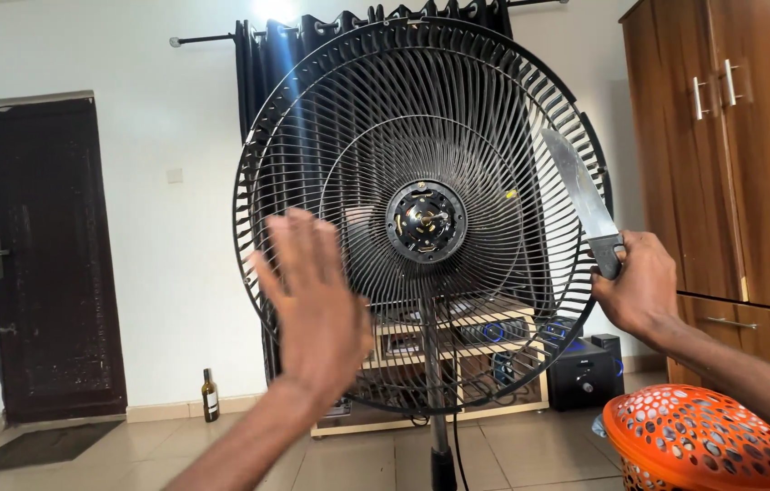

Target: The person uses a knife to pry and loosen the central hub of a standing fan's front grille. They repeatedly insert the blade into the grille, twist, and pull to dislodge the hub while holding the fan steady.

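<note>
A standing fan with a black wire grille (421, 118) fills the middle of the view, its round hub (426, 221) at the centre and its pole (437, 400) running down to the floor. My left hand (312, 300) is flat and open with fingers spread, in front of the grille's lower left part. My right hand (639, 282) grips the handle of a knife, whose broad steel blade (576, 186) points up along the grille's right rim.
An orange perforated basket (703, 441) sits at the lower right. A brown wardrobe (749, 164) stands on the right. Behind the fan are a low wooden shelf (485, 350), a black speaker (585, 373), a dark curtain, a bottle (210, 395) and a dark door (53, 264).
</note>
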